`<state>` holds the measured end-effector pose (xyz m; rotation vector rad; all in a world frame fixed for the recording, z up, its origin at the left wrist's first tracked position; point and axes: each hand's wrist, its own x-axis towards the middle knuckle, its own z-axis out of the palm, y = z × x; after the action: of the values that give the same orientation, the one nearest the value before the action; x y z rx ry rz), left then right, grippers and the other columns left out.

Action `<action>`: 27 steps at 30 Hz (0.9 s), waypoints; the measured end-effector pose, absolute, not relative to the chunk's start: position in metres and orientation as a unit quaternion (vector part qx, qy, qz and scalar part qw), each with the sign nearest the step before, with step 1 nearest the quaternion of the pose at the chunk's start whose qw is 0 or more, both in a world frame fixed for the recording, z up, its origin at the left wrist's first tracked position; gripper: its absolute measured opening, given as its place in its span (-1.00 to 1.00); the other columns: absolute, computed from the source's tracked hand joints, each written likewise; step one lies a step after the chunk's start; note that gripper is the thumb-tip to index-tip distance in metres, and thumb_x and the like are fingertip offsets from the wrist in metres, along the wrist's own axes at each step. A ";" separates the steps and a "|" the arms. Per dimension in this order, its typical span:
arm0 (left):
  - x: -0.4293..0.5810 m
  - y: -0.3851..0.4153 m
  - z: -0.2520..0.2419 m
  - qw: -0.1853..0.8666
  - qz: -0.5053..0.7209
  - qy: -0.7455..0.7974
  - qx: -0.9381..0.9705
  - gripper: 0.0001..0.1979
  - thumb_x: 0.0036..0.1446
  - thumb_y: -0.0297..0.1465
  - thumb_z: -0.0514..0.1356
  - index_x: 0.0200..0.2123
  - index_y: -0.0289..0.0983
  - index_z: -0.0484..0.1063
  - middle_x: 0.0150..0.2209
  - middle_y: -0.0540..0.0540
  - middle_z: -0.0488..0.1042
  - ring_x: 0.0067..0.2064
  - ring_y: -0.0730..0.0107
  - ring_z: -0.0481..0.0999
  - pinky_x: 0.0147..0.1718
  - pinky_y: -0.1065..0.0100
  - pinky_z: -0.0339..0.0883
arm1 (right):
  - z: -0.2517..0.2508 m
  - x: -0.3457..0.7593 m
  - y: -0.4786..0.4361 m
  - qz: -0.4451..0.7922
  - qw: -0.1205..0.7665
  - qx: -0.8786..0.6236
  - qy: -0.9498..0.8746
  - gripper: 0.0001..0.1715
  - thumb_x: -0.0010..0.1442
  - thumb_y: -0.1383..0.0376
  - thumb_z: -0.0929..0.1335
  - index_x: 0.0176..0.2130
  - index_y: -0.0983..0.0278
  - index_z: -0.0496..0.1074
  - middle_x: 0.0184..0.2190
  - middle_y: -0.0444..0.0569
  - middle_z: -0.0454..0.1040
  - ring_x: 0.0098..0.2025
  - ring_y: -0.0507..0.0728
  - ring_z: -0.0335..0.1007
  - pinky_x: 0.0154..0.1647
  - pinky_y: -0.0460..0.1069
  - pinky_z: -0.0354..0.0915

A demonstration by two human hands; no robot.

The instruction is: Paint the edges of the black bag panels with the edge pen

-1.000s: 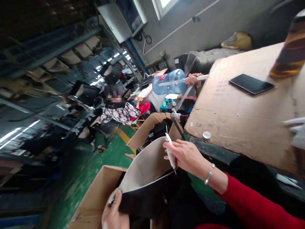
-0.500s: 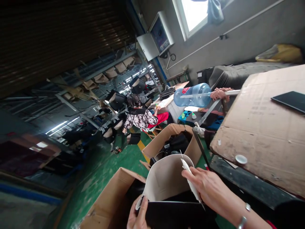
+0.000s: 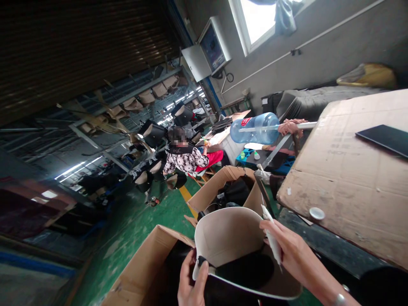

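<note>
A curved piece (image 3: 229, 233), cream inside and black outside, forms an open loop low in the middle of the view. At its lower left edge, my left hand (image 3: 193, 280) pinches the rim, thumb inside a dark tab. My right hand (image 3: 287, 246) holds a slim white tool (image 3: 271, 236) with a pointed tip, close to the right edge of the loop. Whether the tool touches the rim cannot be made out.
Open cardboard boxes (image 3: 143, 267) with black pieces stand below and behind. At right, a cardboard-covered table (image 3: 350, 178) bears a dark tablet (image 3: 384, 139) and white lid (image 3: 317, 213). Beyond are a water bottle (image 3: 255, 128) and a seated person (image 3: 186, 159).
The looped piece has tilted so its opening and dark interior show more. My right hand has moved right with the white tool; my left hand has shifted slightly right on the rim.
</note>
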<state>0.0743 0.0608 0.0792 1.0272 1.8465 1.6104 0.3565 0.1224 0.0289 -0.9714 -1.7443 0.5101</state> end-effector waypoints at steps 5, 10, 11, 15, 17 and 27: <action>0.061 0.073 0.110 0.269 0.609 0.630 0.400 -0.34 0.09 0.12 0.25 0.10 -0.22 0.47 0.13 -0.21 0.49 0.11 0.06 0.47 0.02 0.22 0.44 | 0.033 0.362 0.116 0.205 0.521 -0.362 -0.745 -0.48 0.20 0.57 0.18 0.08 0.23 0.32 -0.30 -0.03 0.39 -0.35 0.09 0.34 -0.34 -0.04 0.35; 0.053 0.098 0.142 0.273 0.453 0.689 0.495 -0.33 0.13 0.09 0.23 0.17 -0.20 0.46 0.13 -0.21 0.49 0.19 0.01 0.42 0.13 0.18 0.31 | 0.039 0.365 0.112 0.202 0.524 -0.354 -0.748 -0.54 0.22 0.56 0.18 0.03 0.22 0.34 -0.33 -0.06 0.36 -0.37 0.10 0.30 -0.38 -0.03 0.28; 0.056 0.104 0.146 0.289 0.424 0.685 0.517 -0.31 0.14 0.09 0.21 0.20 -0.21 0.45 0.11 -0.23 0.50 0.16 -0.01 0.44 0.11 0.16 0.33 | 0.040 0.364 0.111 0.203 0.523 -0.353 -0.749 -0.54 0.22 0.55 0.18 0.04 0.21 0.33 -0.33 -0.06 0.36 -0.36 0.10 0.31 -0.38 -0.03 0.28; 0.077 0.126 0.153 0.349 0.299 0.626 0.630 -0.37 0.10 -0.03 0.28 0.17 -0.23 0.49 0.11 -0.24 0.55 0.10 -0.04 0.51 0.06 0.15 0.38 | 0.037 0.362 0.109 0.195 0.516 -0.357 -0.754 -0.53 0.24 0.56 0.18 0.06 0.21 0.31 -0.32 -0.05 0.37 -0.35 0.11 0.33 -0.36 -0.01 0.31; 0.086 0.134 0.156 0.331 0.254 0.614 0.670 -0.52 0.07 -0.21 0.31 0.07 -0.22 0.57 0.04 -0.19 0.61 0.07 -0.02 0.54 0.10 0.17 0.34 | 0.034 0.363 0.109 0.192 0.517 -0.366 -0.750 -0.51 0.24 0.55 0.18 0.08 0.19 0.30 -0.31 -0.04 0.39 -0.34 0.12 0.36 -0.34 0.01 0.35; 0.051 0.104 0.184 0.423 0.211 0.631 0.615 -0.68 0.00 -0.14 0.36 -0.37 -0.31 0.62 -0.41 -0.09 0.55 -0.36 0.28 0.41 -0.38 0.36 0.21 | 0.046 0.372 0.127 0.175 0.617 -0.500 -0.581 -0.63 0.26 0.22 0.38 0.04 0.21 0.30 -0.24 -0.01 0.52 -0.43 0.05 0.47 -0.35 -0.09 0.43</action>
<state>0.0513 0.1043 0.1838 1.5401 1.5802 0.5281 0.3722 0.1267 0.0461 -1.1519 -1.3386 0.4024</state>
